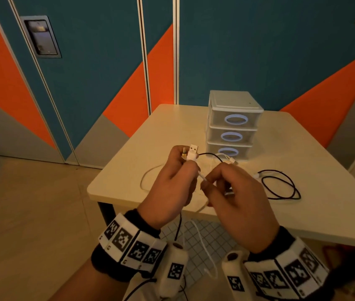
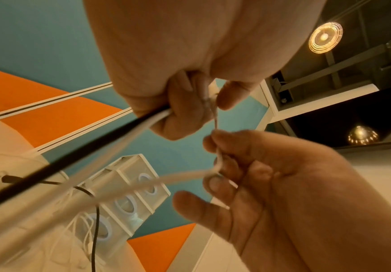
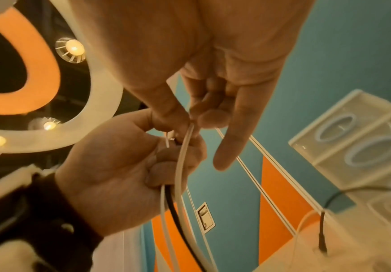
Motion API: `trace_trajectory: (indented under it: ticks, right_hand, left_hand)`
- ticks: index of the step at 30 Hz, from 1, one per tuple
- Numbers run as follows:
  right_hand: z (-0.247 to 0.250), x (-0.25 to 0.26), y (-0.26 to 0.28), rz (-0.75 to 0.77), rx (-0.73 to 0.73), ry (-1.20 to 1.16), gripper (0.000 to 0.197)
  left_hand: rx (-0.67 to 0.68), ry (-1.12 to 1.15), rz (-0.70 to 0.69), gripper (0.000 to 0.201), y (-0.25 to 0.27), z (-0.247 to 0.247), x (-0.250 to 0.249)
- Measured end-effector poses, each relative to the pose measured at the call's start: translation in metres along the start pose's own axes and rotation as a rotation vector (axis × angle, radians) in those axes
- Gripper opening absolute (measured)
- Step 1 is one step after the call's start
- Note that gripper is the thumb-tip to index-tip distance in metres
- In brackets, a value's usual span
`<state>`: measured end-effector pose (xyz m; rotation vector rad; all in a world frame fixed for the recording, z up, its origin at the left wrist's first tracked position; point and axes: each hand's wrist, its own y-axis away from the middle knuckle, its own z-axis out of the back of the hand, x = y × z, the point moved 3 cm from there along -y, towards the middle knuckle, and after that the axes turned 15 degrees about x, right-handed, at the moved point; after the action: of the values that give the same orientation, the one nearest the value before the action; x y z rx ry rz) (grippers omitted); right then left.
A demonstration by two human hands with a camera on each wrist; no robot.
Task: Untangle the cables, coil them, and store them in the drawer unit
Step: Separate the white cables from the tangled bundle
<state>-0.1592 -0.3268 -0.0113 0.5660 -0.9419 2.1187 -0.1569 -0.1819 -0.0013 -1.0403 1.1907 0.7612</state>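
My left hand (image 1: 185, 161) is raised over the table's near edge, gripping a bundle of cable ends. A white USB plug (image 1: 193, 152) sticks up from its fist. A black cable (image 2: 73, 162) and white strands run out of it below. My right hand (image 1: 209, 183), just to its right, pinches a white cable (image 1: 202, 177) between thumb and fingertips. In the right wrist view that white cable (image 3: 181, 165) curves down past the left hand (image 3: 124, 165). More black cable (image 1: 280, 185) lies looped on the table. The white three-drawer unit (image 1: 233, 127) stands behind, its drawers closed.
The cream table (image 1: 313, 170) has a white cable loop (image 1: 148, 177) near its left front edge. Cable ends hang off the front edge toward the tiled floor (image 1: 204, 240). Blue and orange wall panels (image 1: 85, 83) stand behind the table.
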Motion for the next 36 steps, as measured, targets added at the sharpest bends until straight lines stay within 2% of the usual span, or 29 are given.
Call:
trace_trajectory:
  ticks: [2,4,5,6,8,10,12,16,21,28,32,34,36]
  right_hand:
    - [0.003,-0.01,-0.001,-0.062,-0.02,-0.234,0.014]
    - [0.006,-0.016,-0.001,-0.125,0.0,-0.522,0.012]
    - [0.007,-0.015,-0.001,-0.143,0.017,-0.628,0.01]
    - [0.008,-0.015,-0.001,-0.15,0.022,-0.671,0.008]
    - [0.007,-0.012,-0.002,-0.161,0.018,-0.66,0.015]
    - [0.003,-0.011,-0.003,-0.171,0.039,-0.655,0.03]
    - [-0.002,-0.008,-0.002,-0.161,0.038,-0.629,0.034]
    - [-0.004,-0.002,-0.002,-0.082,-0.038,-0.419,0.017]
    - [-0.012,0.008,-0.007,-0.052,-0.001,-0.341,0.013]
    - [-0.009,0.007,-0.015,-0.055,0.0,-0.105,0.022]
    - [-0.001,0.005,-0.012,-0.021,-0.029,-0.134,0.014]
    - [0.011,0.008,-0.013,0.07,-0.033,-0.184,0.032]
    - [0.024,0.016,-0.018,0.172,0.049,-0.143,0.043]
  left_hand:
    - [-0.006,-0.012,0.046,0.029,-0.001,0.004,0.002]
    - [-0.04,-0.002,0.076,0.02,-0.001,0.009,0.004]
    - [-0.056,0.02,0.086,0.022,-0.001,0.011,0.005]
    - [-0.062,0.047,0.093,0.033,-0.001,0.013,0.004]
    - [-0.051,0.106,0.099,0.059,-0.002,0.013,0.003]
    - [-0.035,0.17,0.108,0.069,-0.003,0.012,0.002]
    - [-0.031,0.204,0.119,0.061,-0.004,0.01,0.002]
    - [-0.067,0.216,0.123,0.047,-0.004,0.01,0.01]
    - [-0.116,0.274,0.049,0.049,-0.005,0.008,0.012]
    - [-0.073,-0.09,0.07,0.056,0.004,-0.004,0.005]
    - [-0.078,-0.22,-0.024,0.05,0.006,-0.006,-0.002]
    - [-0.018,-0.193,-0.017,0.047,0.006,-0.006,0.0]
    - [0.031,-0.232,0.012,0.043,0.006,-0.007,0.003]
